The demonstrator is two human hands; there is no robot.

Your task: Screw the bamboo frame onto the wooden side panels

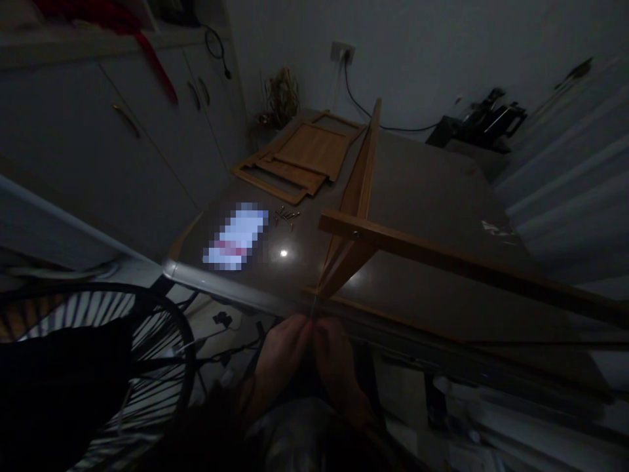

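Note:
My left hand (pixel 282 347) and my right hand (pixel 337 347) are side by side at the table's front edge, fingers closed together. A tool with a thin metal shaft (pixel 314 307) rises from between them; its handle is hidden in my fingers, so its exact kind cannot be made out. The shaft's tip meets the near lower end of a wooden frame (pixel 361 190) standing on the table. A long wooden bar (pixel 442 255) joined to the frame runs off to the right, with a round metal screw head (pixel 356 234) near its left end.
Several loose screws (pixel 286 215) lie beside a lit, blurred phone (pixel 236 236) on the table (pixel 417 177). Wooden panels (pixel 309 151) are stacked behind them. A dark appliance (pixel 491 121) stands at the back right. A round slatted chair (pixel 162 328) is at the left.

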